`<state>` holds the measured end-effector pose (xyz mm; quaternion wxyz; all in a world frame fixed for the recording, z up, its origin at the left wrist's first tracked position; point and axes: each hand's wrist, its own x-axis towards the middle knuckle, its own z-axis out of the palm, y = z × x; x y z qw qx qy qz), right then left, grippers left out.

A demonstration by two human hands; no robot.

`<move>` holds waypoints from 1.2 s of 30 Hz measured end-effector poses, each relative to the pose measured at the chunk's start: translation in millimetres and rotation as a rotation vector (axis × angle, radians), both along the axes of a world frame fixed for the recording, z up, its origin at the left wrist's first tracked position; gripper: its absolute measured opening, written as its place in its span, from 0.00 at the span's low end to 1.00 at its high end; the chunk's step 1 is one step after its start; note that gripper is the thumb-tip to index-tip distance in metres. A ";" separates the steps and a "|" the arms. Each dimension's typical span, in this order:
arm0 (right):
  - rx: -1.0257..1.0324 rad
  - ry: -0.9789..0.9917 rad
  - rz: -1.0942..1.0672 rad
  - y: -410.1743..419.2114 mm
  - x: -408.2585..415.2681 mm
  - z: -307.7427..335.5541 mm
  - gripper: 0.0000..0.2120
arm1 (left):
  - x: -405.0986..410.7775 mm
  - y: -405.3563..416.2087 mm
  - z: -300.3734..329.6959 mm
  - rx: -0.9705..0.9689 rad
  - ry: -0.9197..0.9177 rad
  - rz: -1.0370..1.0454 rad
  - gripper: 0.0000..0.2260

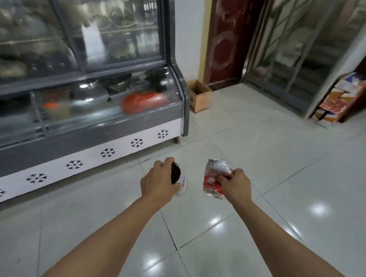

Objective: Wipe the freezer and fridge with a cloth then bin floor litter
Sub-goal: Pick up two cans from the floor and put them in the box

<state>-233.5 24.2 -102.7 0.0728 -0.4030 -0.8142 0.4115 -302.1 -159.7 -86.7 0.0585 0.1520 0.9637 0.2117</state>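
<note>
My left hand (159, 181) grips an opened tin can (178, 177) with a dark inside and a white wall, held over the tiled floor. A crushed red and white drink can (216, 177) is pinched in my right hand (235, 183). Both arms reach forward at the same height, the two cans a hand's width apart. The grey display freezer (105, 123) with glass front and snowflake-marked white base stands to the left. No cloth shows in view.
An open cardboard box (200, 95) stands on the floor at the freezer's right corner. A dark red door (229, 34) and a metal-framed glass door (305, 53) are behind. Stacked cartons (341, 98) lean at the right. Glossy white tiles (263, 144) stretch ahead.
</note>
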 end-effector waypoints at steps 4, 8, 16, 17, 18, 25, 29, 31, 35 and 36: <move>0.013 -0.004 -0.084 43.9 -43.9 9.9 0.13 | -61.4 46.0 8.3 0.015 -0.001 -0.078 0.27; -0.008 0.003 -0.148 85.2 -85.3 17.8 0.13 | -114.8 92.1 16.5 0.002 0.010 -0.136 0.26; -0.019 0.025 -0.173 188.5 -191.9 10.3 0.13 | -221.9 198.6 14.3 -0.012 0.020 -0.176 0.25; -0.025 0.033 -0.171 204.9 -207.7 8.6 0.13 | -236.8 214.3 13.3 -0.012 0.023 -0.175 0.24; -0.036 0.044 -0.167 222.0 -223.5 7.0 0.13 | -251.7 231.0 12.8 -0.014 0.023 -0.171 0.24; -0.051 0.045 -0.123 343.5 -333.7 13.7 0.13 | -352.9 344.6 22.1 -0.002 0.023 -0.114 0.25; -0.047 0.031 -0.116 399.5 -387.9 15.9 0.13 | -404.7 397.0 22.4 -0.030 0.012 -0.114 0.26; -0.046 0.025 -0.115 426.7 -418.4 14.8 0.13 | -435.5 423.0 19.8 -0.027 0.012 -0.113 0.27; -0.040 0.016 -0.100 475.5 -487.0 10.3 0.14 | -505.9 474.4 9.1 -0.039 0.042 -0.113 0.28; -0.036 0.016 -0.105 487.8 -506.3 8.4 0.14 | -525.8 488.5 5.6 -0.038 0.042 -0.113 0.28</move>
